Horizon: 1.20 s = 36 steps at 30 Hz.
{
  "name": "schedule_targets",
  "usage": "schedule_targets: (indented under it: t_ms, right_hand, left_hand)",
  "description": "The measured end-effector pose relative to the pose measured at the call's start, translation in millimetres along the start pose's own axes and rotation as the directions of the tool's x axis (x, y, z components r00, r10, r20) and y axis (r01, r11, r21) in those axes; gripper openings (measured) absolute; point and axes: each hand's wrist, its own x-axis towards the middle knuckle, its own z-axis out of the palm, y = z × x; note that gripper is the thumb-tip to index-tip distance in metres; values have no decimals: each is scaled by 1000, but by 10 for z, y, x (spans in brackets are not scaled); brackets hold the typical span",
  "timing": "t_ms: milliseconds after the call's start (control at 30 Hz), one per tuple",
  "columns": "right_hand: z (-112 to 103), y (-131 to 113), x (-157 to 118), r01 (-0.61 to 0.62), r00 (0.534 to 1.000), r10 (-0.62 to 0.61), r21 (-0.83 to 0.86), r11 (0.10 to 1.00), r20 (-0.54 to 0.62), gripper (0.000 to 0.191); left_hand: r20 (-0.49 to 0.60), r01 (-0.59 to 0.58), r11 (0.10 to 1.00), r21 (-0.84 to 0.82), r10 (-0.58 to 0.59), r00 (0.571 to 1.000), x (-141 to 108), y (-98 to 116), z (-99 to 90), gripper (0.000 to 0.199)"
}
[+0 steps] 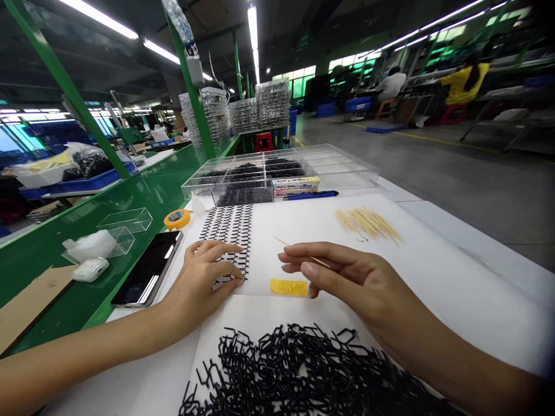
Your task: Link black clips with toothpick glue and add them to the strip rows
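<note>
My right hand (347, 271) pinches a thin wooden toothpick (319, 262), its point directed up and left over the white sheet (277, 222). Rows of small black Y-shaped pieces (229, 222) lie on the sheet's left part. Over the near end of these rows rests my left hand (208, 274), thumb and index tips close together beside the rightmost row. Whatever is between those tips is hidden. A strip of yellow tape (288, 287) sticks at the sheet's near edge, beside my right fingertips. Closest to me spreads a tangled heap of loose black Y-shaped pieces (303, 370).
Several toothpicks (368, 224) lie at right. Behind stand a clear divided tray (338, 167), small boxes (295, 184) and a blue pen (312, 196). Left are a tape roll (177, 218), a phone (150, 268) and an earbud case (90, 269). Two people sit far off.
</note>
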Motion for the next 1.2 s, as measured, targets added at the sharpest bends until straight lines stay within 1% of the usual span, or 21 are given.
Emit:
schedule_targets:
  t_ms: [200, 300, 367, 433, 533, 600, 700, 867, 933, 1000, 1100, 1200]
  right_hand:
    - [-7, 1, 14, 9, 1000, -9, -12, 1000, -13, 17]
    - [-19, 10, 10, 13, 999, -14, -11, 1000, -32, 17]
    - [-26, 22, 13, 14, 999, -14, -11, 1000, -45, 16]
    - [-31, 34, 20, 11, 999, -11, -12, 1000, -51, 15]
    - [-36, 42, 25, 5, 999, -6, -21, 1000, -52, 14]
    - [-38, 38, 21, 6, 998, -8, -30, 1000, -57, 14]
    - [-37, 31, 12, 6, 998, -9, -44, 999, -55, 14]
    - [-44, 44, 18, 23, 997, -29, -87, 996, -66, 15]
    - [-47, 51, 22, 37, 997, -45, -115, 993, -69, 17]
    - [-47, 55, 24, 49, 995, -62, -150, 987, -78, 21]
    - [-41, 56, 23, 62, 991, -86, -214, 975, -105, 30]
    - [-42, 57, 23, 72, 988, -107, -277, 958, -115, 35]
  left_hand:
    - [-51, -16, 999, -41, 14, 999, 4, 42, -40, 11]
    - [-39, -35, 995, -94, 32, 999, -12, 73, -79, 11]
    - [2, -44, 988, -149, 45, 999, -51, 92, -115, 12]
    - [75, -59, 975, -213, 76, 994, -111, 111, -154, 11]
    - [190, -74, 954, -291, 134, 973, -203, 142, -210, 9]
    - [249, -59, 948, -313, 141, 958, -242, 160, -237, 9]
    - [316, -20, 946, -324, 129, 940, -245, 174, -254, 9]
    - [413, 45, 934, -354, 113, 904, -165, 181, -255, 8]
    - [436, 81, 922, -378, 100, 894, -127, 194, -264, 9]
    - [442, 142, 904, -404, 57, 895, -87, 221, -274, 6]
    - [449, 271, 845, -462, -41, 893, -22, 283, -263, 6]
    - [455, 373, 735, -566, -99, 885, 46, 340, -196, 8]
